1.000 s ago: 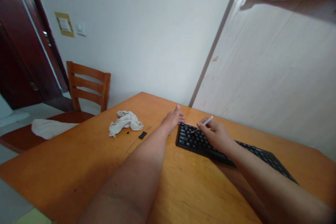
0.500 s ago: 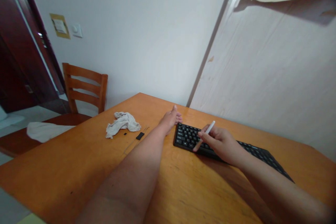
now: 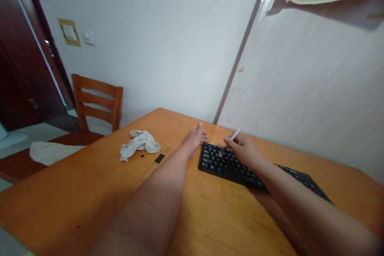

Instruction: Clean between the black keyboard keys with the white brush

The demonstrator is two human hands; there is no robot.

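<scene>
A black keyboard [image 3: 232,171] lies on the wooden table in front of me. My right hand [image 3: 245,149] is closed around a small brush [image 3: 236,133] with a white handle, and its bristles are down on the keys at the left part of the keyboard. The right forearm crosses over the keyboard and hides some of its right half. My left hand [image 3: 194,137] rests by the keyboard's far left corner, thumb raised and fingers stretched out. Its fingertips are at the corner; whether they press on it I cannot tell.
To the left on the table [image 3: 192,224] lie a crumpled whitish cloth [image 3: 140,144], a small black block [image 3: 160,158], a tiny black piece [image 3: 142,156] and thin sticks or wires. A wooden chair [image 3: 97,104] stands at the left edge. The wall [image 3: 168,48] rises behind the table.
My right hand has moved the brush away from the keyboard's near edge, up and slightly left onto the keys. The left hand stays in place by the corner.
</scene>
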